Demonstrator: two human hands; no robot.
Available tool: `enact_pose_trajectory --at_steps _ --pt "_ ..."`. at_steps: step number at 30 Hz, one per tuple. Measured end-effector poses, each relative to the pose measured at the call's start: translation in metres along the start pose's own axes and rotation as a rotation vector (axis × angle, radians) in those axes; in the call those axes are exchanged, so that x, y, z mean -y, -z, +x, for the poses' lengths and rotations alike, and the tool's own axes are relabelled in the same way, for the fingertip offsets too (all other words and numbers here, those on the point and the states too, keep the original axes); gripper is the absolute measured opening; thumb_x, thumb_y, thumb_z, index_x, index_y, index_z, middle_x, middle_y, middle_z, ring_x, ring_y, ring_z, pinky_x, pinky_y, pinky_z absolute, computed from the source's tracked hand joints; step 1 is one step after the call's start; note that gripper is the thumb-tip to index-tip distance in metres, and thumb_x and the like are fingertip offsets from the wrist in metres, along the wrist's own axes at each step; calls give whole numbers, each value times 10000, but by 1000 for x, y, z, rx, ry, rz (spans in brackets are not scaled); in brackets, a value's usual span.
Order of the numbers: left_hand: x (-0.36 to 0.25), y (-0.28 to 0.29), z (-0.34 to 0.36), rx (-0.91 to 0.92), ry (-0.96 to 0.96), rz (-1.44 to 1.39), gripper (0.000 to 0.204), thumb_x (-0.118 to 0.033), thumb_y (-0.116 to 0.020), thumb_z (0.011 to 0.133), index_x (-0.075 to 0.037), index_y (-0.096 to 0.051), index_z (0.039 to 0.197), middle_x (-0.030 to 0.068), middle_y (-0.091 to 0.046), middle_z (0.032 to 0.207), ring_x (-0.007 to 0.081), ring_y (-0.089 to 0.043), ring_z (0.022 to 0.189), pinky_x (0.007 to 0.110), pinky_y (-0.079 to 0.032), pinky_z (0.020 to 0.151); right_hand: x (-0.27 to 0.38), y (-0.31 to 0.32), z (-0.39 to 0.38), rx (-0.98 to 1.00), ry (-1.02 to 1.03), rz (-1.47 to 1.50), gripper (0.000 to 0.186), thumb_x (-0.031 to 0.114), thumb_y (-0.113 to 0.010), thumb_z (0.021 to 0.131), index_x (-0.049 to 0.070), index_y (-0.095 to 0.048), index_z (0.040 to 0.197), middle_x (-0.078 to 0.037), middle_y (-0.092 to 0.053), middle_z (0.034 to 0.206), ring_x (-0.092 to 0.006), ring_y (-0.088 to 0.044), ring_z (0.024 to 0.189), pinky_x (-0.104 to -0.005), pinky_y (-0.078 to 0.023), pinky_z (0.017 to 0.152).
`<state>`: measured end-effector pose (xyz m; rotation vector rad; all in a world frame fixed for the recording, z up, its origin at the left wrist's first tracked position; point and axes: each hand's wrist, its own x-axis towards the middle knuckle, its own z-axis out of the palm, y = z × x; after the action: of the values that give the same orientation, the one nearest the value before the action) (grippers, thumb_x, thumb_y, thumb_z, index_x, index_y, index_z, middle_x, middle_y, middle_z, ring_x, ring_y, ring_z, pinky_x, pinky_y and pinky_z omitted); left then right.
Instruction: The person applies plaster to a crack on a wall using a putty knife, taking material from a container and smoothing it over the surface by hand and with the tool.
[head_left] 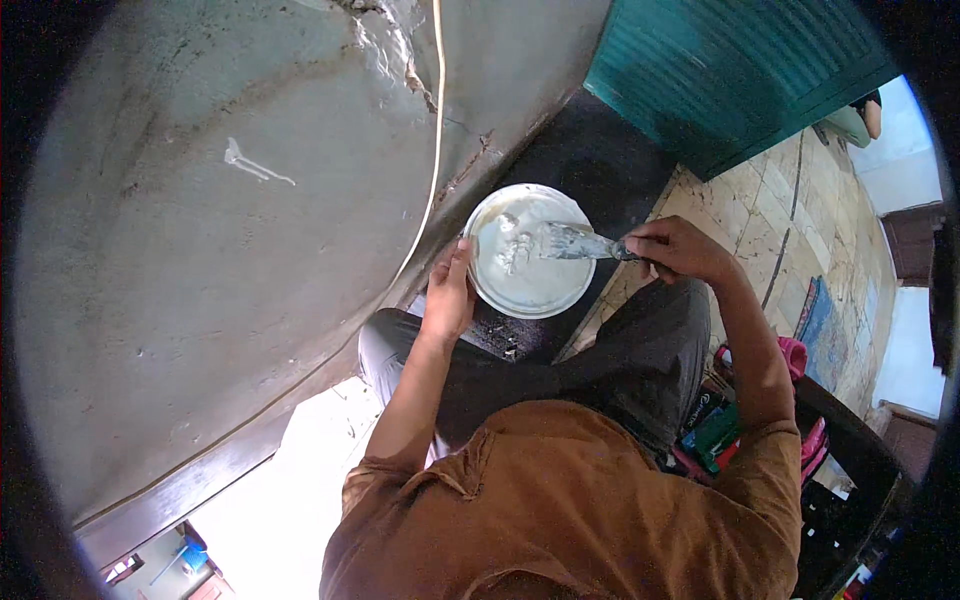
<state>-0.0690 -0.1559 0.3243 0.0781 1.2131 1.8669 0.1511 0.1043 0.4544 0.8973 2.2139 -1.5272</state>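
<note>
- The left hand (450,290) is clamped on the near-left edge of a round white plastic tub (530,314). The thumb side lies along the rim; the other fingers are partly hidden. I think this grip serves to steady the tub against the push of the blade.
- The right hand (680,248) has its fingers wrapped together around the dark handle of a putty knife (580,243). The metal blade points leftward from this hand, across the rim and into the tub. Probably it is held by the handle end so that the fingers remain out of the paste.
- The white paste (540,280) lies inside the tub, to the right of the left hand. It is smooth at the sides and lumpy near the blade tip.
- The tub is between the two hands, in front of the bent knees, a place which seems chosen for easy reach by both. Whether it rests on the black floor strip (600,150) or is lifted, I cannot tell.
- Left of the left hand stands a grey wall (250,250), with a pale cable (440,100) running along it.
- Beyond the right hand, farther forward, is a teal ribbed panel (730,70).
</note>
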Motion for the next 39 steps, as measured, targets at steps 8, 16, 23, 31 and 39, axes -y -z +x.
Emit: enact_pose_trajectory --at_steps 8,16,23,31,39 --pt "-32 -18 -13 76 51 57 426 -304 -518 1049 49 -561 1283 128 -648 1219 187 -624 1105 334 -498 964 18 24 13 63 54 -87 339 336 -628 983 36 -724 1108 -42 -686 701 -68 -544 474 -240 -442 440" --pt "-18 -5 -4 125 79 191 402 -352 -508 1053 1 -617 1213 22 -668 1004 80 -594 849 248 -482 763 90 63 35 132 141 -414 327 327 -633 979 33 -735 1083 -60 -691 707 -90 -576 516 -259 -461 467" --pt "-18 -14 -6 120 97 148 363 -333 -533 1045 -16 -620 1199 5 -656 940 84 -586 791 251 -475 697 133 23 34 113 474 -766 288 326 -689 903 67 -759 1006 -101 -734 847 -254 -690 757 -386 -528 748" --pt "-15 -19 1 105 53 13 388 -335 -548 1037 4 -612 1215 42 -675 1022 114 -645 868 287 -532 759 137 -24 -22 -267 694 -1205 223 295 -671 896 105 -756 975 -130 -715 927 -308 -697 800 -416 -539 734" --pt "-26 -18 1 109 9 -2 404 -271 -518 1050 58 -560 1280 141 -650 1212 202 -635 1092 339 -511 949 59 23 -23 -147 67 -425 324 394 -638 972 103 -761 1045 -38 -681 653 -92 -596 483 -265 -487 464"
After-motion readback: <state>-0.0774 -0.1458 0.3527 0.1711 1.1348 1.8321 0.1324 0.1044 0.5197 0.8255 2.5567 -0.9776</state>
